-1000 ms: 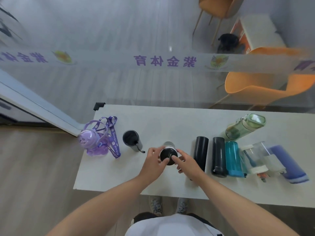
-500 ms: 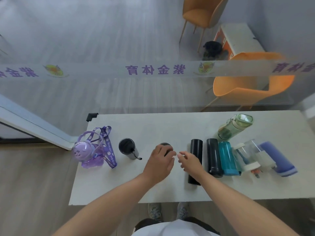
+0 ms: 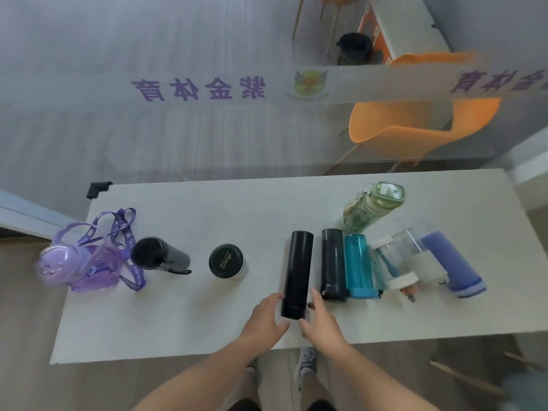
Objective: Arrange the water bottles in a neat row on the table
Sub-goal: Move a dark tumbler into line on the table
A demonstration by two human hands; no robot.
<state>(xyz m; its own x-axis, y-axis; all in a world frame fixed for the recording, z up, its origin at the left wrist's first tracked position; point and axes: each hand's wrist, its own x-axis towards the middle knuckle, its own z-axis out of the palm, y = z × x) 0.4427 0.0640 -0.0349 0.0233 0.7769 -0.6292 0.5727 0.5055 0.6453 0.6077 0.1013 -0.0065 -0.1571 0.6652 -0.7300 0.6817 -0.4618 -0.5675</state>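
A long black bottle (image 3: pixel 297 271) lies on the white table (image 3: pixel 184 321), its base toward me. My left hand (image 3: pixel 267 320) and my right hand (image 3: pixel 319 320) clasp its near end from either side. To its left stand a black-lidded cup (image 3: pixel 226 261), a black tumbler (image 3: pixel 155 254) and a purple bottle with a lanyard (image 3: pixel 78 264). To its right lie a dark bottle (image 3: pixel 333 262), a teal bottle (image 3: pixel 358 266), a clear bottle (image 3: pixel 393 262) and a blue-purple bottle (image 3: pixel 449 264), side by side. A green bottle (image 3: pixel 374 206) lies slanted behind them.
A glass wall with a printed band (image 3: pixel 207 90) runs along the table's far edge. Beyond it stand an orange chair (image 3: pixel 415 126) and a white cabinet (image 3: pixel 409 25). The table's near edge is just below my hands, with my feet under it.
Both hands let go of the black-lidded cup, which now stands alone, and moved right and toward me onto the long black bottle's near end. The camera view shifted left.
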